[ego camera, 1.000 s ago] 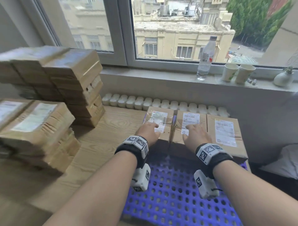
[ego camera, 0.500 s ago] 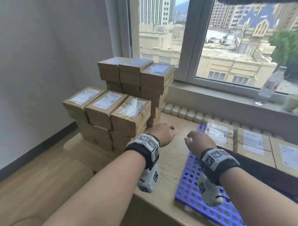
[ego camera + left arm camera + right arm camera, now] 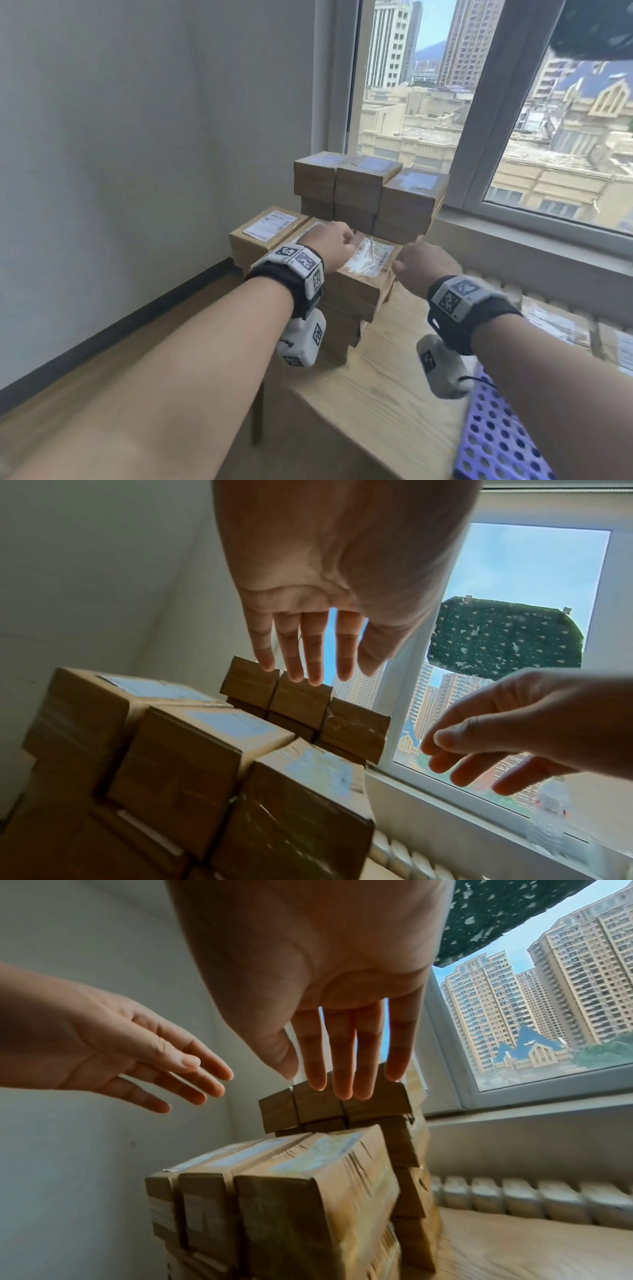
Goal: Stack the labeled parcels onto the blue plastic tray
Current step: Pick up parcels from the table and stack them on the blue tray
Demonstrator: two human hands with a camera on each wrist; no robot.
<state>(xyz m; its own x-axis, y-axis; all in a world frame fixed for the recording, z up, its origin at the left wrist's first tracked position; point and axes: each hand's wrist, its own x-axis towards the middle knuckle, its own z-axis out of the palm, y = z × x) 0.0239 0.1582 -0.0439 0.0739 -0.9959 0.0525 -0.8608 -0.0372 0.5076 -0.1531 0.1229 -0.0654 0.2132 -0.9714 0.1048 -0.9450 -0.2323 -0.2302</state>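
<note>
While both hands reach for near stack, nothing gripped. Left hand [image 3: 330,245] over top parcel [image 3: 368,270], fingers [image 3: 296,653] straight, slightly spread; right hand [image 3: 428,270] just beside it, fingers [image 3: 342,1064] straight, apart. Blue tray [image 3: 500,442] at surface's right edge carries few parcels [image 3: 555,323]; most stacks [image 3: 370,192] left at far-left corner.

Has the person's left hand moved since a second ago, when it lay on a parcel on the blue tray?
Yes. The left hand has left the blue tray and swung left across the table to the front stack of parcels, where it hovers open.
</note>
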